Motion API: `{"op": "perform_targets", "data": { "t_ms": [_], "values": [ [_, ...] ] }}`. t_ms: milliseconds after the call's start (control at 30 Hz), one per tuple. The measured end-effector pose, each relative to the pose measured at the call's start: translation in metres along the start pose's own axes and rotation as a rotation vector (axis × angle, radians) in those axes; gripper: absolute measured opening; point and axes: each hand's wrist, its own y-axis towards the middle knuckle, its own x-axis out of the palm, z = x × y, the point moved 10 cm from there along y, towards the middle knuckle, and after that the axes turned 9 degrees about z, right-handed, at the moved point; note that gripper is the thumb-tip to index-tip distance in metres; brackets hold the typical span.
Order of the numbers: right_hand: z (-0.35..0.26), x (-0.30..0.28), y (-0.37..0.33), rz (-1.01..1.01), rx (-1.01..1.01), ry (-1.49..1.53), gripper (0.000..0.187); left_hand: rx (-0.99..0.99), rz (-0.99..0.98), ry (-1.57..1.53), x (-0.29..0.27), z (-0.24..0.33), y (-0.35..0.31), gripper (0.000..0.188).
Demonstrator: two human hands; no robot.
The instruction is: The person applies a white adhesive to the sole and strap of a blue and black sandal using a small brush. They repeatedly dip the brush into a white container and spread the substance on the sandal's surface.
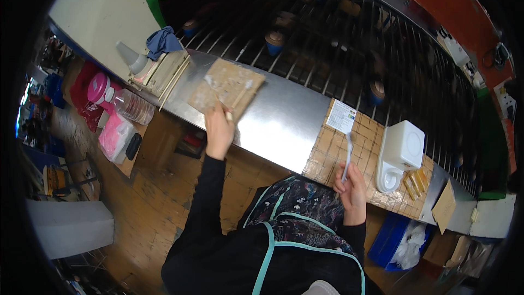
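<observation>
On the left of the metal ledge lies a square of brown cardboard (222, 76) with white smears. My left hand (219, 132) is over its near edge, fingers closed around a slim pale stick (229, 116), which is partly hidden and blurred. Held upright in my right hand (352, 188) is a small brush with a thin white handle (347, 158) and a darker head. That hand is closed, just in front of a taped brown board (322, 155). A printed white card (341, 116) lies on the board, behind the brush head.
A white dispenser (405, 145) and yellowish blocks (416, 183) stand on the taped board. Beyond the ledge, dark rods carry blue-and-brown pieces (274, 42). At left are a grey cone (131, 57), a blue cloth (162, 42) and a clear bottle (134, 106). A blue bin (387, 240) sits below right.
</observation>
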Motion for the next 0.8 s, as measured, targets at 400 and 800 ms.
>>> {"op": "perform_targets", "data": {
  "t_ms": [400, 800],
  "values": [
    [-0.021, 0.043, 0.026, 0.223, -0.619, -0.392, 0.026, -0.275, -0.623, -0.919, 0.043, 0.159, -0.135, 0.017],
    [-0.17, -0.004, -0.044, 0.215, -0.72, -0.764, 0.03, -0.486, -1.536, -1.332, -0.042, 0.12, -0.098, 0.021]
  ]
}}
